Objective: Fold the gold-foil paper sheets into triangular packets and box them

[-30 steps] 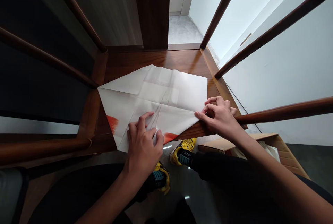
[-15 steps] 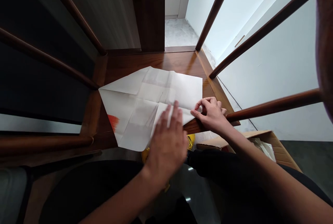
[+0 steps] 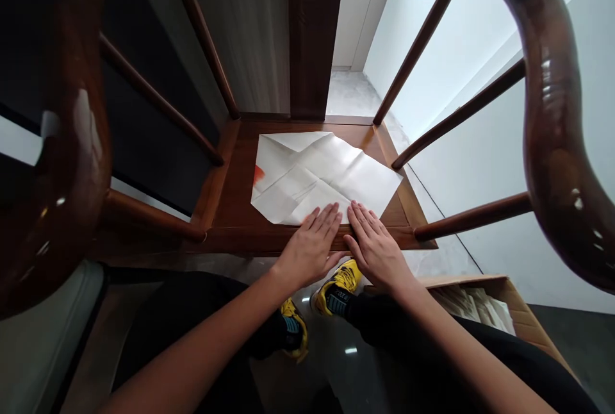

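White paper (image 3: pixel 327 173), several folds already creased in, orange mark (image 3: pixel 258 173) showing at its left, on the wooden chair seat (image 3: pixel 229 202) mid-frame. Left hand (image 3: pixel 310 247) and right hand (image 3: pixel 375 250) open, lying flat on its near edge, grasping nothing. Cardboard box (image 3: pixel 485 292) at lower right.

We identify the chair seat (image 3: pixel 228 199) and the curved chair rail (image 3: pixel 548 113) as dark reddish-brown wood under a smooth, high-gloss finish that throws bright reflections. We class the sheet of paper (image 3: pixel 327 173) as matt white stock, creased along its folds. The cardboard box (image 3: pixel 504 292) is matt and slightly rough, the trousers (image 3: pixel 187 305) are matt black cloth, and the floor (image 3: pixel 360 375) is polished and glossy, its exact material indeterminate.
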The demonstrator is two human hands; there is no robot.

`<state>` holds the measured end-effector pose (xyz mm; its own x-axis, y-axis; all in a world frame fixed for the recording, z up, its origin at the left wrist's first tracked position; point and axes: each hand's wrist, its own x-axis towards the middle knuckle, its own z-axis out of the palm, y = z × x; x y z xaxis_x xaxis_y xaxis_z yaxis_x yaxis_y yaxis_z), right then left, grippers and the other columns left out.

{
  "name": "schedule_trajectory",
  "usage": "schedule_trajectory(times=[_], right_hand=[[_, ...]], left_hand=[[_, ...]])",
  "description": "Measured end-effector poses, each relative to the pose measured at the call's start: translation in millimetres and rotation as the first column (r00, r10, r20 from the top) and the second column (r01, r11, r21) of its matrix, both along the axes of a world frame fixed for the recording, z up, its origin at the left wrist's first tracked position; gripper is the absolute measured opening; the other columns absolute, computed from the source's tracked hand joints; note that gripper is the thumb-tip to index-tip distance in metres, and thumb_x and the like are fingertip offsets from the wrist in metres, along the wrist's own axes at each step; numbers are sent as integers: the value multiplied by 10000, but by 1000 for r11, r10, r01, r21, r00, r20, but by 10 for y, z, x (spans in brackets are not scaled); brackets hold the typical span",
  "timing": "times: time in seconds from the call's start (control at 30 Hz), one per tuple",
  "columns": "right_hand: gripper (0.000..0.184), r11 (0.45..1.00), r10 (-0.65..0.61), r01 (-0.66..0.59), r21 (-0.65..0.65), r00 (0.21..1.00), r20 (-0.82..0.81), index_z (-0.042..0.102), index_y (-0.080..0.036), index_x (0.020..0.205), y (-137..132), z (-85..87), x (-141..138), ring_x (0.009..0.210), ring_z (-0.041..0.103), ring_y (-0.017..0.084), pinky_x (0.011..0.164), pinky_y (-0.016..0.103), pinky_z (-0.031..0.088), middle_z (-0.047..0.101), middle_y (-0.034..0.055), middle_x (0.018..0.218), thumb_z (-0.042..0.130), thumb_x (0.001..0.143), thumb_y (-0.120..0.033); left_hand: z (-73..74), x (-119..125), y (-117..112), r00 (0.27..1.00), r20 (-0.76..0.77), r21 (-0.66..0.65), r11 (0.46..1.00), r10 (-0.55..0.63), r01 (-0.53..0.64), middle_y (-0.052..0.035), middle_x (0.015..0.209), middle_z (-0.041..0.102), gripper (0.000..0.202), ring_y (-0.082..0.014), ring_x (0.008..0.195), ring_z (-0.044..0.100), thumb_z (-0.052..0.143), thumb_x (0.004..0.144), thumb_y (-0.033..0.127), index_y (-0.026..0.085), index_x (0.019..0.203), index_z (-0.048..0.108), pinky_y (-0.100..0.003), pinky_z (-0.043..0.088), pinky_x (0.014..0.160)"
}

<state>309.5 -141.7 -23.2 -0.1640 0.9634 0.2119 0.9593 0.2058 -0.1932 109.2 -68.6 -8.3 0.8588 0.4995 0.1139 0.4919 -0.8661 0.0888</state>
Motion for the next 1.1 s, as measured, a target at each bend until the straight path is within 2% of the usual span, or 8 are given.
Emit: schedule_trajectory(times=[0.13, 0.27, 0.43, 0.5, 0.57, 0.7, 0.87, 1.1], right_hand=[[775, 999, -45, 45, -7, 999, 6, 203, -87, 1690, -76, 22, -99, 1620, 247, 322, 1290, 525, 310, 259, 190, 1736, 438, 1073, -494], [709, 980, -195, 193, -47, 981, -26, 384, 8, 1597, -157, 94, -547, 1559, 349, 421, 1183, 600, 416, 356, 302, 1663, 456, 1066, -456], [811, 971, -163, 120, -208, 966, -203, 213, 14, 1659, -269, 424, -1054, 1518, 384, 464, 1127, 671, 452, 339, 335, 1659, 526, 955, -238], [936, 955, 18, -111, -274, 947, -321, 8, -160, 1715, -272, 592, -875, 1492, 458, 355, 1130, 588, 503, 380, 217, 1682, 530, 939, -191], [1072, 908, 231, -310, -281, 932, -281, -7, -347, 1712, -236, 679, -485, 1589, 305, 353, 1186, 609, 452, 250, 87, 1759, 638, 875, -166], [1163, 958, 232, -223, -180, 972, 25, 185, -453, 1684, -98, 521, 337, 1624, 177, 418, 1256, 669, 319, 42, 11, 1792, 680, 755, 43], [676, 941, 308, -317, -122, 947, -88, 560, -474, 1499, 54, 332, 681, 1488, 488, 291, 1145, 560, 518, 507, -34, 1628, 629, 953, -82], [351, 966, 163, -223, -132, 919, -358, 809, -354, 1113, 290, 549, 613, 1093, 719, 236, 1021, 463, 544, 808, 0, 1126, 528, 1008, -172]], left_hand=[[-11, -333, -181, 970, -42, -8, 971, 240, -241, -241, 1737, 138, 740, -363, 1633, 146, 473, 1073, 412, -23, 1639, 277, -555, 236, 1329], [83, -412, -214, 846, 97, 23, 849, 524, -528, -327, 1679, 258, 784, -455, 1598, 208, 404, 1082, 504, -83, 1597, 330, -682, 233, 1284], [151, -265, 35, 900, 132, -15, 909, 414, -416, -121, 1755, 189, 599, -314, 1640, 166, 292, 1121, 340, 149, 1687, 241, -611, 229, 1316], [97, -325, 160, 935, 73, -42, 938, 348, -345, -90, 1752, 209, 583, -293, 1637, 195, 290, 1123, 337, 173, 1682, 268, -587, 235, 1321], [38, -448, 279, 951, 25, -51, 950, 309, -307, -64, 1753, 211, 583, -288, 1640, 188, 294, 1125, 363, 185, 1679, 280, -582, 205, 1332], [-7, -649, 467, 953, -4, -71, 950, 304, -304, -26, 1764, 179, 588, -278, 1649, 148, 285, 1130, 410, 228, 1687, 254, -581, 173, 1342], [-7, -669, 556, 962, 6, -97, 958, 272, -270, 11, 1776, 157, 550, -302, 1654, 98, 297, 1134, 401, 325, 1679, 276, -612, 144, 1337], [-67, -647, 575, 980, 95, -179, 971, 176, -158, 35, 1751, 266, 531, -276, 1652, 134, 294, 1122, 220, 284, 1642, 375, -564, 183, 1343]])
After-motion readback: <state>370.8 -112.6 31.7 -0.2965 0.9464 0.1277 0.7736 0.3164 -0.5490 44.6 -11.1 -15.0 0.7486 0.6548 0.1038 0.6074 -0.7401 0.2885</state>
